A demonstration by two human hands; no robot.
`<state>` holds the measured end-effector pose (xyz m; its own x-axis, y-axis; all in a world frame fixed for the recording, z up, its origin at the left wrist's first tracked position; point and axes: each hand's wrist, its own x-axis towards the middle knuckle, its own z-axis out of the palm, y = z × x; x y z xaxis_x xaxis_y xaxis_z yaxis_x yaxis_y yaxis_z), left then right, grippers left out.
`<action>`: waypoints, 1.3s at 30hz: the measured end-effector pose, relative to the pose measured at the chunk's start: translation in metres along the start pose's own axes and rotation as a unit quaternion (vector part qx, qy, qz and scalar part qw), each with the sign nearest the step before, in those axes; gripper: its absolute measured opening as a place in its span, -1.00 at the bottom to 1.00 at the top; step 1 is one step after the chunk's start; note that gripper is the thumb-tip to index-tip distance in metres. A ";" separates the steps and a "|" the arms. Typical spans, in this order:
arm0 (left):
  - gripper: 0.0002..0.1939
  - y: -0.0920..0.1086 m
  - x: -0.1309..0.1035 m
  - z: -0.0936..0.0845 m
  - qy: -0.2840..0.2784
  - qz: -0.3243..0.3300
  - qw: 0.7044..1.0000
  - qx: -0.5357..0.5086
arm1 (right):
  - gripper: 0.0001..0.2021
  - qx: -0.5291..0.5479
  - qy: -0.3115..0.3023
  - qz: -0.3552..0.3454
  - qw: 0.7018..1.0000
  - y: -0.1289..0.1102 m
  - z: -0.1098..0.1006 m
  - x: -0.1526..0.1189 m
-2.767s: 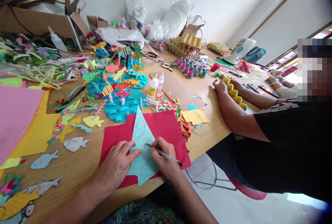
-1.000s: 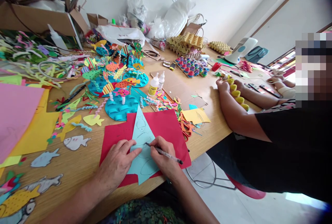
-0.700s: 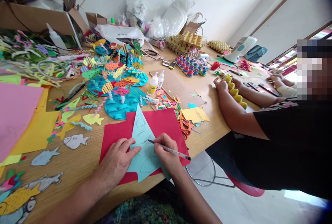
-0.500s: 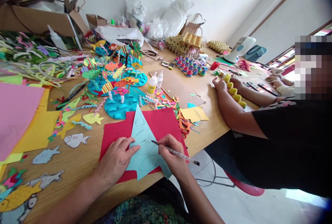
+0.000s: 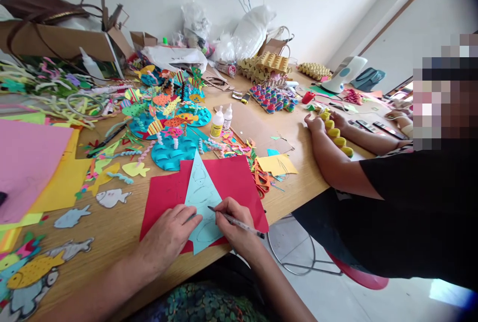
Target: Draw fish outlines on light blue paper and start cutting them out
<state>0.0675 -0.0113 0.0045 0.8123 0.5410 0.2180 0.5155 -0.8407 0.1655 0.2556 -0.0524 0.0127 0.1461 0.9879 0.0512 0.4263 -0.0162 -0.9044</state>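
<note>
View: head camera; clock directions are read in the picture, from the middle of the light blue sheet.
Light blue sheet: the pointed paper [image 5: 203, 192] lies on the red paper [image 5: 239, 177], near the table [image 5: 295, 190] edge; pencil-like outlines show on it, partly covered by the hands.
Left hand: at 8 o'clock, the left hand [image 5: 170, 232] rests on the sheet's left side; its fingers are loosely together and slightly bent, the thumb apart from them and reaching over the sheet.
Right hand: at 4 o'clock, the right hand [image 5: 237, 227] pinches the pen [image 5: 239, 223] between thumb and fingers.
Pen: its tip is at the sheet, its dark end towards 4 o'clock; whether the tip touches, I cannot tell.
Blue base: at 11 o'clock, the blue base [image 5: 172, 155] lies just beyond the red paper; paper fish on curly stems stand around and behind it.
Glue bottles: near 12 to 1 o'clock, two glue bottles [image 5: 216, 124] stand upright side by side.
Scissors: at 2 to 3 o'clock, the orange scissors [image 5: 262, 182] lie by the yellow paper [image 5: 278, 163].
Fish cut-outs: at 9 o'clock, the white fish [image 5: 113, 197]; farther out, the grey-blue fish [image 5: 72, 216]; towards 8 o'clock, the yellow spotted fish [image 5: 36, 268].
Co-worker: at 2 o'clock, a person's hands hold the yellow strip [image 5: 333, 133].
</note>
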 end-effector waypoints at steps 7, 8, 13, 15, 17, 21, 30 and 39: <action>-0.58 0.004 0.005 -0.003 -0.050 -0.021 0.998 0.014 | -0.91 -0.019 -0.021 -0.042 0.999 0.013 0.005 0.003; -0.57 0.004 0.004 -0.001 -0.044 -0.022 0.999 0.016 | -0.91 -0.022 -0.017 -0.046 0.999 0.014 0.006 0.003; -0.55 0.004 -0.002 0.008 -0.005 -0.034 0.999 0.022 | -0.88 -0.040 -0.011 -0.060 0.997 0.013 0.007 0.003; -0.55 0.003 -0.003 0.010 0.006 -0.038 0.999 0.019 | -0.88 -0.046 -0.012 -0.064 0.997 0.011 0.007 0.003; -0.55 0.003 -0.004 0.011 0.009 -0.037 0.999 0.019 | -0.88 -0.052 -0.010 -0.067 0.996 0.009 0.006 0.004; -0.52 0.002 -0.005 0.012 0.005 -0.034 0.999 0.019 | -0.88 -0.063 -0.009 -0.068 0.996 0.009 0.006 0.003; -0.52 0.003 -0.005 0.013 0.012 -0.038 0.999 0.017 | -0.88 -0.074 -0.013 -0.060 0.995 0.007 0.007 0.003; -0.54 0.003 -0.004 0.013 0.013 -0.045 0.999 0.005 | -0.89 -0.070 -0.006 -0.059 0.996 0.008 0.007 0.004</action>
<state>0.0694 -0.0166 -0.0088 0.7552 0.6144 0.2284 0.5888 -0.7890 0.1758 0.2535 -0.0477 0.0026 0.0769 0.9861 0.1473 0.5609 0.0794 -0.8241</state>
